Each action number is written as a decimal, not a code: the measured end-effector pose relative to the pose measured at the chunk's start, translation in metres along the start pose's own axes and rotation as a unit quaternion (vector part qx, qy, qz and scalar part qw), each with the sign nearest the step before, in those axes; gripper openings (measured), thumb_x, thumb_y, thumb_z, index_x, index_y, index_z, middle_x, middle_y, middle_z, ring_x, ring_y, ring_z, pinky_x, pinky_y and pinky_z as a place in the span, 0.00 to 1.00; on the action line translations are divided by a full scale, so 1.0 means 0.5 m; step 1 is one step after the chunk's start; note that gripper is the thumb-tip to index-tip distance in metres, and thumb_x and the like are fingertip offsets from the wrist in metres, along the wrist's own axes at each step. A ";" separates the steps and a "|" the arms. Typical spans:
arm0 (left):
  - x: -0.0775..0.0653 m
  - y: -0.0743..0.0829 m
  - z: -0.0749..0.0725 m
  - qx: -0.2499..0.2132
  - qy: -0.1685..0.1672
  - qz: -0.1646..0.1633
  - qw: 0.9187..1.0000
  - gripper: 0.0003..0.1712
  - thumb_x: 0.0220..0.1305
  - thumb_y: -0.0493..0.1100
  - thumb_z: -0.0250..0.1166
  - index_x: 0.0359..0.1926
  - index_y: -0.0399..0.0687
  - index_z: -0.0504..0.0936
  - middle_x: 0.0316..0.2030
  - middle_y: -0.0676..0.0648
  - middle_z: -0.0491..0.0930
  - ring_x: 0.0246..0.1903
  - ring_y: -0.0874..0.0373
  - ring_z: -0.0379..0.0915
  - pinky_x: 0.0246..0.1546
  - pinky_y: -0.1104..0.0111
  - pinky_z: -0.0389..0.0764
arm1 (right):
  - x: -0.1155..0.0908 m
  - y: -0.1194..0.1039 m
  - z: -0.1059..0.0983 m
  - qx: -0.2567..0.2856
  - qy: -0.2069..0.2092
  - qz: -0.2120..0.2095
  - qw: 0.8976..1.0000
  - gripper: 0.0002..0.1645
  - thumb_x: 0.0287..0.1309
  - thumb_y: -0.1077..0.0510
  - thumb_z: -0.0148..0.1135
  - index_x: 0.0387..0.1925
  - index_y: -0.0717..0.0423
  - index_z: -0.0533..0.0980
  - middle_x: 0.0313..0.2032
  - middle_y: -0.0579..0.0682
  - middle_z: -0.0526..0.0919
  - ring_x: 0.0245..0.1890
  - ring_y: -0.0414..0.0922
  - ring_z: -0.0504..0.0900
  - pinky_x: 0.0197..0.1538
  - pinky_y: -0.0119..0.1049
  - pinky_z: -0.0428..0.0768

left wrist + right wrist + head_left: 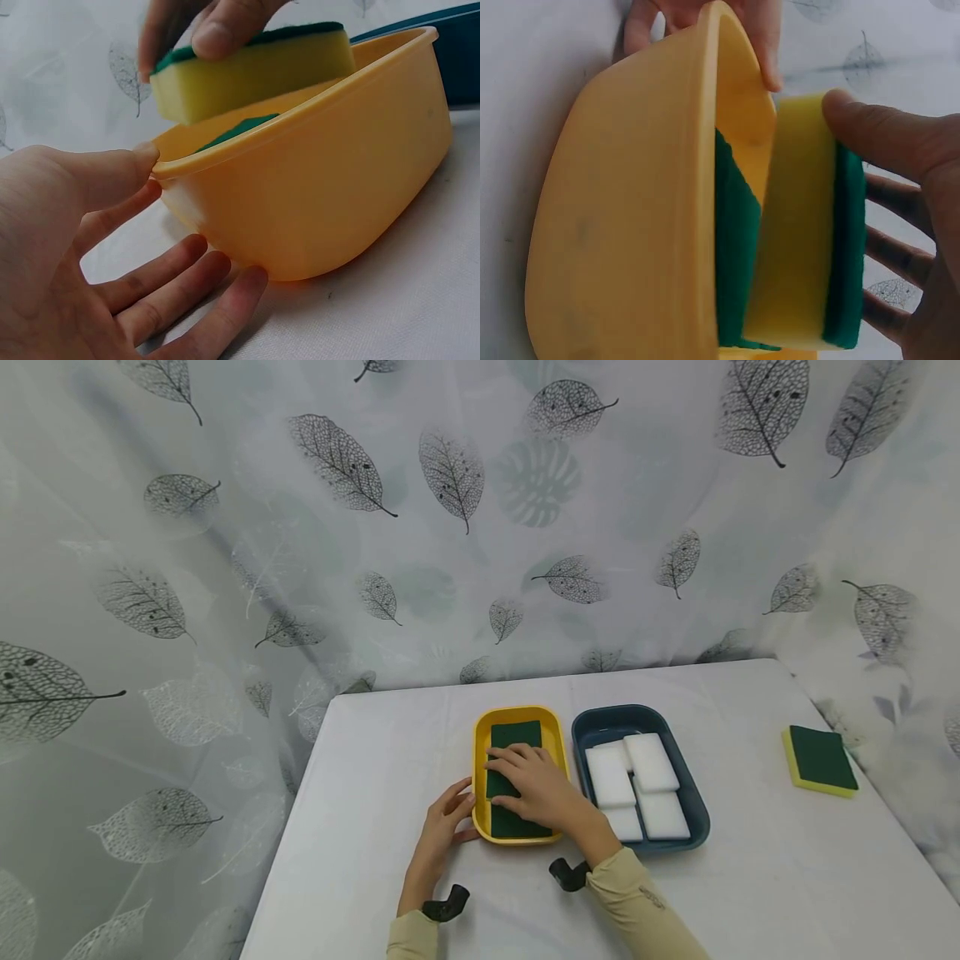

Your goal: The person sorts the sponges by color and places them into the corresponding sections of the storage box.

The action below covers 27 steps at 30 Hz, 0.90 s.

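Note:
My right hand [536, 785] pinches a yellow sponge with a green scouring face [799, 225], thumb on one side and fingers on the other. The sponge is tilted, green face up, over the yellow basin [322, 187]. Inside that basin lies more green-faced sponge [521, 821], partly covered by the hand. My left hand [438, 835] rests against the basin's left side. In the left wrist view its thumb touches the rim, while the other fingers [176, 270] spread loosely along the outer wall.
Right of the yellow basin stands a dark blue basin [701, 814] holding several white sponge blocks [651, 762]. Another green-and-yellow sponge [821, 760] lies near the right table edge. White cloth covers the table [352, 793]; a leaf-patterned curtain [480, 568] hangs behind.

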State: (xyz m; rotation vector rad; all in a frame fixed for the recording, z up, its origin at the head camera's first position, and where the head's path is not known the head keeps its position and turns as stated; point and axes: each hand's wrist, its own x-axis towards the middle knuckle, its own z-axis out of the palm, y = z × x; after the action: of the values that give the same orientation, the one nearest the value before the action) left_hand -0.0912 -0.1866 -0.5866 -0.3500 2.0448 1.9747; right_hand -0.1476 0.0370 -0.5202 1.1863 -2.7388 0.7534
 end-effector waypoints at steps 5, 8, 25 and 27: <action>0.001 -0.001 -0.002 -0.003 -0.004 0.001 1.000 0.35 0.74 0.61 0.62 0.76 0.58 0.69 0.69 0.39 0.75 0.51 0.57 0.82 0.48 0.62 0.90 | 0.007 0.000 0.007 -0.006 -0.032 0.014 0.999 0.35 0.64 0.43 0.72 0.68 0.48 0.76 0.73 0.50 0.74 0.70 0.55 0.73 0.72 0.61 0.72; 0.002 -0.002 -0.003 -0.004 -0.004 0.003 1.000 0.35 0.74 0.61 0.62 0.76 0.57 0.70 0.69 0.39 0.75 0.51 0.57 0.82 0.48 0.62 0.90 | 0.010 -0.001 0.008 -0.006 -0.046 0.021 0.999 0.34 0.64 0.44 0.72 0.68 0.49 0.76 0.73 0.50 0.74 0.70 0.55 0.72 0.72 0.62 0.71; 0.000 0.000 -0.002 -0.008 -0.005 0.001 1.000 0.34 0.74 0.60 0.62 0.76 0.57 0.70 0.69 0.39 0.74 0.51 0.57 0.81 0.48 0.62 0.90 | 0.015 0.013 0.025 -0.010 -0.081 0.042 0.996 0.34 0.67 0.42 0.69 0.70 0.48 0.75 0.74 0.51 0.73 0.71 0.56 0.72 0.72 0.63 0.70; 0.000 0.001 -0.001 -0.006 -0.004 0.001 1.000 0.34 0.75 0.60 0.62 0.76 0.57 0.70 0.69 0.39 0.74 0.51 0.56 0.81 0.48 0.62 0.90 | 0.016 0.014 0.025 -0.007 -0.083 0.044 0.996 0.34 0.67 0.42 0.68 0.70 0.48 0.74 0.74 0.51 0.73 0.71 0.56 0.71 0.73 0.63 0.70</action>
State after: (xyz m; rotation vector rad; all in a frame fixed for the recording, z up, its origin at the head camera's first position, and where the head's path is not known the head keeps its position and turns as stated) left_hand -0.0911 -0.1872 -0.5863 -0.3434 2.0312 1.9860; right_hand -0.1564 0.0300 -0.5324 1.1843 -2.9429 0.6705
